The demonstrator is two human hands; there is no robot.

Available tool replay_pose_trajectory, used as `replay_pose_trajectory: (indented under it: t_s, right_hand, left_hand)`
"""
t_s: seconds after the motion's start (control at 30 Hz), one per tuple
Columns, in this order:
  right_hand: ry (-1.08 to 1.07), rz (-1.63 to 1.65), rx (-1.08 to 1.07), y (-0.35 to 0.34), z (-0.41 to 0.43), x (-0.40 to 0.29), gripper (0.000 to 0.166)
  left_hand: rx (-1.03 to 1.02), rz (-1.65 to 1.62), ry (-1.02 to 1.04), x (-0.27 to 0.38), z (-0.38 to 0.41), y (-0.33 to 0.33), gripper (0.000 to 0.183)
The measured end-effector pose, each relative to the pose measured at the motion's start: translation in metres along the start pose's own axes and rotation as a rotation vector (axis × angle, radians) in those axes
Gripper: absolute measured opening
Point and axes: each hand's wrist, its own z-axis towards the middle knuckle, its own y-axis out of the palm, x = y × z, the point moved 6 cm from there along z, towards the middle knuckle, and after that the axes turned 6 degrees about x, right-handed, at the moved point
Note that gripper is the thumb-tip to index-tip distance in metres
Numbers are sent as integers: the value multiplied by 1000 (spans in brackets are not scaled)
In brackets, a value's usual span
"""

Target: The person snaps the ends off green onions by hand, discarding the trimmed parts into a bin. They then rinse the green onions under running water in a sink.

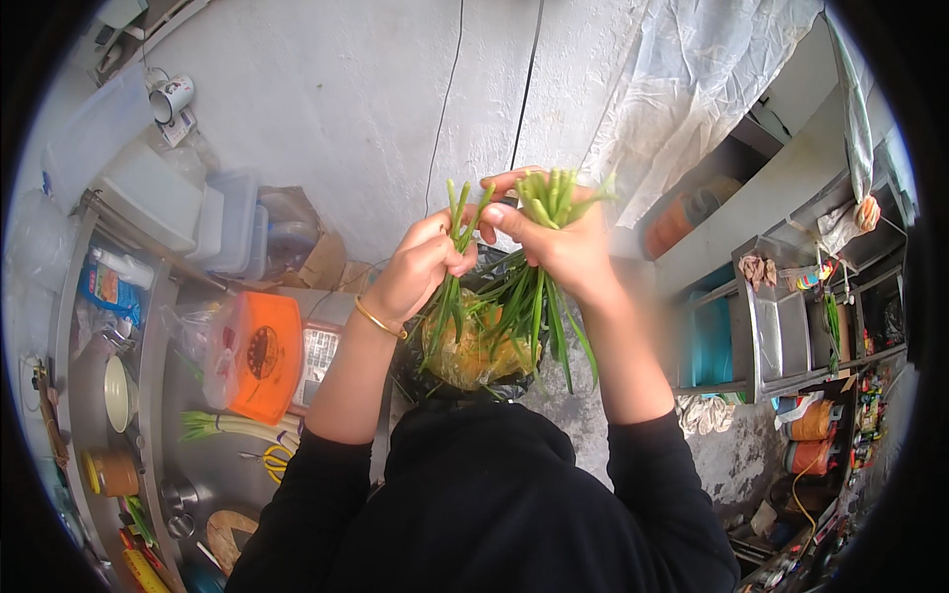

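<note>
My left hand (pixel 434 256), with a gold-coloured bracelet at the wrist, holds a few thin green stalks (pixel 461 194). Close beside it, my right hand (pixel 556 233) grips a thicker bundle of green leafy stalks (pixel 552 196), cut ends up, long leaves hanging down. The fingertips of both hands are near each other; whether they touch is hard to tell. Below the hanging leaves stands a bin or bag lined with black plastic (pixel 415 378), holding a crumpled clear plastic bag (pixel 460 356) with yellowish contents and bits of green.
On the steel counter at left lie an orange box (pixel 270 356), a kitchen scale (pixel 320 359), spring onions (pixel 237 424), yellow-handled scissors (pixel 276 459) and a round wooden board (pixel 226 534). Plastic tubs (pixel 230 222) stand by the wall. A steel sink (pixel 786 333) is at right.
</note>
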Motion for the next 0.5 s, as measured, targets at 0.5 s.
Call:
replay_pose_trajectory:
  t_s: [0.5]
  right_hand:
    - [-32,14,4,3,17,-1,14]
  left_hand:
    - [67,3,65,14,-1,-4,34]
